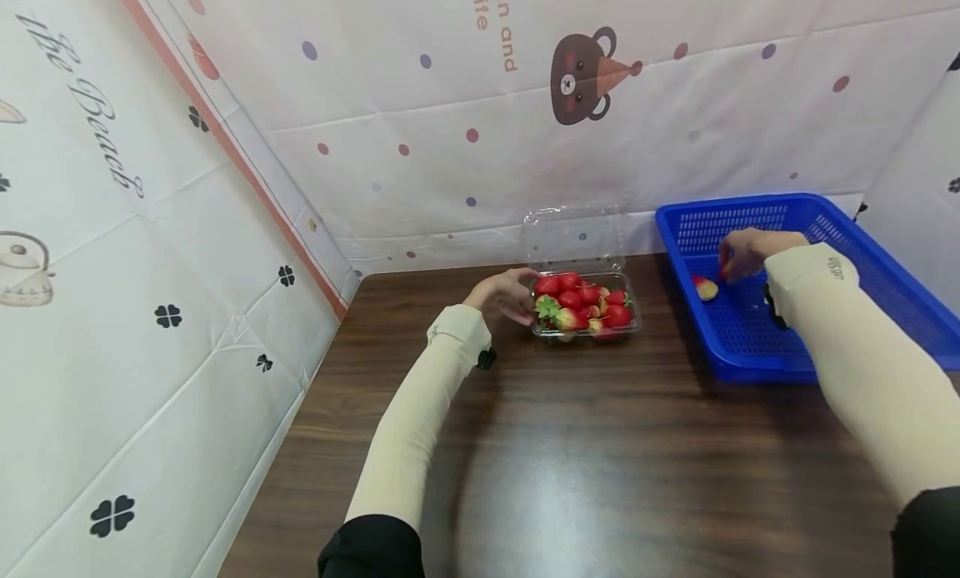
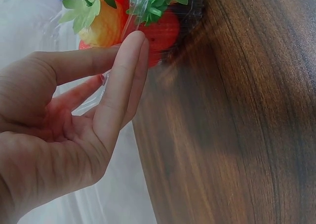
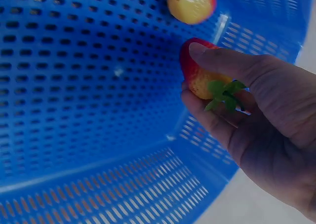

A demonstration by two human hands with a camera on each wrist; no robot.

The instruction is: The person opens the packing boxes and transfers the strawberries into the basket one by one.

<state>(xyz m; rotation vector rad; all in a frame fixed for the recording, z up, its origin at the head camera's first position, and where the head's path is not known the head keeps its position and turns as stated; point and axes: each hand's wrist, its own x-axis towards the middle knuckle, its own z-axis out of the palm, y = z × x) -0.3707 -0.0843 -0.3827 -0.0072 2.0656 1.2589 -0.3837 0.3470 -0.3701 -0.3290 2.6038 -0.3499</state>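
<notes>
My right hand [image 1: 746, 253] is inside a blue plastic basket [image 1: 720, 368]. In the right wrist view it pinches a red-and-yellow strawberry [image 3: 200, 78] with green leaves between thumb and fingers. Another strawberry [image 3: 191, 4] lies on the basket floor close by. My left hand [image 1: 506, 296] is at the left side of a clear plastic box [image 1: 585, 335] filled with red strawberries [image 1: 570, 299]. Its fingers [image 2: 123, 76] are fairly straight and touch the box's edge; some fingertips are hidden behind the plastic.
The box's clear lid [image 1: 573, 232] stands raised against the patterned back sheet [image 1: 450, 170]. Box and basket sit on a dark wooden table [image 1: 562, 461], the basket at the right. Another patterned sheet [image 1: 187, 353] borders the table's left side.
</notes>
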